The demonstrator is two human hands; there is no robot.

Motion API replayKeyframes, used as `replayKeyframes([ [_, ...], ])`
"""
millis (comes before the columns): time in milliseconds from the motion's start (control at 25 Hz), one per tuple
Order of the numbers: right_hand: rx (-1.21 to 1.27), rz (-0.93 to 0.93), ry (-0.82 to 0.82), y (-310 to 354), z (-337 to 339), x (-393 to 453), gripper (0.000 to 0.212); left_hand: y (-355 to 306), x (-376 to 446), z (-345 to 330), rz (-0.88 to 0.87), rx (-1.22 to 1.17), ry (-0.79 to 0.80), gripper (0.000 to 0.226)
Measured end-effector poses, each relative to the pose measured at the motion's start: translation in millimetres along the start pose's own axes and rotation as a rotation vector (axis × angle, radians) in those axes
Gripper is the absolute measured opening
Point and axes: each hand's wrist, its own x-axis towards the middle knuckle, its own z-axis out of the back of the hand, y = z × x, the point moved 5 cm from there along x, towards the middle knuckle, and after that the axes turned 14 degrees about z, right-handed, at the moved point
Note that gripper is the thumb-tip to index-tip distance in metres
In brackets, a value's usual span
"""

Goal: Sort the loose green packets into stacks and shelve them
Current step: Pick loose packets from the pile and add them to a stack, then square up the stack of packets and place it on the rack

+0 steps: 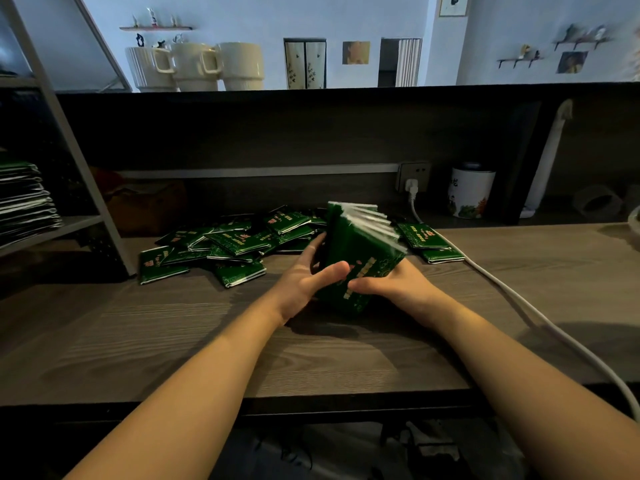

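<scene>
A stack of green packets (pixel 360 247) stands on edge on the wooden table (pixel 207 334), tilted, its white edges fanned at the top. My left hand (pixel 304 282) presses its left side, thumb across the front. From the right, my right hand (pixel 391 285) grips its lower end. Behind the stack lies a loose pile of green packets (pixel 235 244), with a few more packets (pixel 429 242) to the right. Several stacked packets (pixel 24 202) lie on a metal shelf (pixel 69 225) at the far left.
A white power cable (pixel 540 320) runs from a wall socket (pixel 414 176) across the table's right side. A white floral jar (pixel 469 194) stands at the back right. Three cream mugs (pixel 197 65) sit on the upper ledge. A grey shelf post (pixel 100 206) slants down at left.
</scene>
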Motion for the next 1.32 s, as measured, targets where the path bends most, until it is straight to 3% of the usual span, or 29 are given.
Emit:
replayKeyframes([
  [160,-0.051,-0.028,0.109,-2,-14,4,0.121,-9,3,-3,-0.112,-0.024,-0.086,0.150],
  [360,-0.074,0.003,0.028,-2,-11,5,0.121,-10,3,-6,-0.158,-0.052,-0.113,0.148],
  [520,-0.041,-0.024,0.105,-4,-12,5,0.135,-10,3,0,-0.181,-0.067,-0.159,0.143],
  [640,-0.057,-0.016,0.105,-7,-13,2,0.124,-8,1,-2,-0.169,-0.087,-0.176,0.134],
  [760,-0.065,-0.002,0.065,-6,-12,4,0.115,-5,1,-3,-0.202,-0.086,-0.197,0.108],
  [880,-0.006,-0.073,0.091,-9,-12,2,0.130,-2,3,-2,-0.149,-0.115,-0.142,0.125],
  [1000,-0.008,-0.093,0.092,-11,-14,-1,0.119,1,7,-7,-0.102,-0.092,-0.098,0.136],
  [1160,0.044,-0.117,-0.022,-14,-15,1,0.096,1,7,-15,-0.017,-0.048,-0.088,0.129],
  [1320,0.219,-0.148,-0.089,1,-24,7,0.100,-12,0,-11,0.031,-0.245,-0.125,0.115],
])
